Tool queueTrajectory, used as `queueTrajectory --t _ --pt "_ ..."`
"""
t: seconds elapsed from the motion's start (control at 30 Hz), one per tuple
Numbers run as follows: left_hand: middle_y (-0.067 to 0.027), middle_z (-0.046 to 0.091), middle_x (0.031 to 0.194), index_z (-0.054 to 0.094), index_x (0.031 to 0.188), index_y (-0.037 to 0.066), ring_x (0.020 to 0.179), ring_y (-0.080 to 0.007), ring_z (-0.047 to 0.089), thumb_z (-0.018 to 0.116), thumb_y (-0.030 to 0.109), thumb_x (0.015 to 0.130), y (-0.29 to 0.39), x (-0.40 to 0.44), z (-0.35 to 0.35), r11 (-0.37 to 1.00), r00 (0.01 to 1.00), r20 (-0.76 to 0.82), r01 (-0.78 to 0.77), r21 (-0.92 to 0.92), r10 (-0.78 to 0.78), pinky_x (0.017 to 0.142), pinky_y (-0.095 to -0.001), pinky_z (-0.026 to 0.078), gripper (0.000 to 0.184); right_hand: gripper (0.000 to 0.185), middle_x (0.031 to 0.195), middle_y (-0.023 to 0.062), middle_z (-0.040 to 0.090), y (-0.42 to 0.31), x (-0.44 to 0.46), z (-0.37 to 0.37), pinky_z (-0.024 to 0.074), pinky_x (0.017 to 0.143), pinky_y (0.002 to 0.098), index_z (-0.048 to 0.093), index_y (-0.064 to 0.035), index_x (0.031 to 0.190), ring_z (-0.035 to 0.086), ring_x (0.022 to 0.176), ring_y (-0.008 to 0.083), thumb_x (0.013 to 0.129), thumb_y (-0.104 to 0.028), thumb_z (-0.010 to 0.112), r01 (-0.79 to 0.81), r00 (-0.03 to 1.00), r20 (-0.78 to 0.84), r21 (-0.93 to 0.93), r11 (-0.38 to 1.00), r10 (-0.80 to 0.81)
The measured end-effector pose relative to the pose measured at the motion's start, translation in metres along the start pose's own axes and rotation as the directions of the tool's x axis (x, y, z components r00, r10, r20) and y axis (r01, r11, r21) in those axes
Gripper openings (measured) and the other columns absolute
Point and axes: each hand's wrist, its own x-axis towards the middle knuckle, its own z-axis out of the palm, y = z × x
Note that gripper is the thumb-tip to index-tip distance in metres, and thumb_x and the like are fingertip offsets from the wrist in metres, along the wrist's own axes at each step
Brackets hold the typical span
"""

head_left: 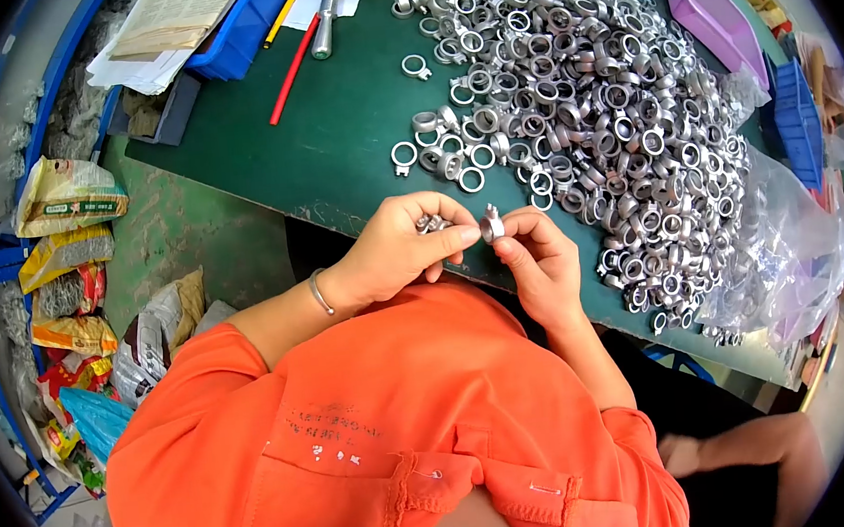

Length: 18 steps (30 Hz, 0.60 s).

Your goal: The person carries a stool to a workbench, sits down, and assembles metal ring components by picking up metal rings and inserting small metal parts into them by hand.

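Observation:
Over the front edge of the green table [231, 150], my left hand [402, 245] is curled around several small metal pieces [432, 223], its thumb and forefinger reaching to a metal ring clamp [492, 225]. My right hand [545, 265] pinches that same clamp between thumb and fingers; the clamp is held edge-on with its small lug upward. Just beyond my hands, loose ring clamps [471, 179] lie at the near side of a large heap of similar rings [618, 96].
Red [294, 69] and yellow [284, 20] sticks and a metal tool [326, 21] lie at the back left. Blue [236, 34] and purple [710, 2] bins flank the heap. Plastic bags [782, 242] lie right; another person's arm [759, 443] is lower right.

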Motion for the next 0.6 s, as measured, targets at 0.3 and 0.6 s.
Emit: queueTrajectory --t 0.3,0.6 --pt "-0.0019 0.058 0.073 0.061 0.089 0.001 0.051 -0.0033 0.045 0.062 0.007 0.084 -0.001 0.003 0.002 0.994 0.999 0.025 -0.028 0.106 0.026 0.045 -0.0168 0.036 0.009 0.004 0.083 0.0056 0.056 -0.006 0.001 0.001 0.0442 0.066 0.0237 0.058 0.0001 0.088 0.053 0.073 0.0134 0.084 0.001 0.056 0.218 0.975 0.106 -0.327 0.920 -0.194" --pt "-0.0037 0.058 0.085 0.063 0.084 0.000 0.073 -0.0081 0.053 0.066 -0.001 0.077 -0.010 0.005 0.003 0.785 0.884 0.100 -0.453 0.423 0.456 0.063 -0.0205 0.043 0.008 0.021 0.083 0.0030 0.059 -0.009 0.002 0.004 0.0445 0.065 0.0201 0.054 0.0003 0.103 0.054 0.073 0.0081 0.096 -0.016 0.043 -0.099 0.995 -0.005 0.133 0.986 0.101"
